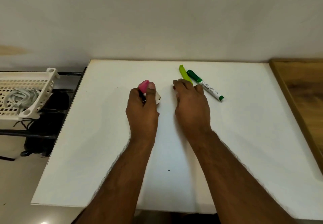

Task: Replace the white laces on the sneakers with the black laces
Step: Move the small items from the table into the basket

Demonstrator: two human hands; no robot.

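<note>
No sneaker on the white table [244,136] yet: left hand [142,105] grips a pink-capped marker [144,85], right hand [190,101] rests loosely spread beside it, so clearing markers seems to come first, then fetching laces.

Looks like a home room – plain painted wall [157,14] at 12 o'clock, white table [244,136] pushed against it, wooden surface [304,87] at 3 o'clock, cream plastic basket [43,84] of pale laces [22,96] on a dark rack [52,134] at 9 o'clock – tiled floor [17,188] below.
</note>
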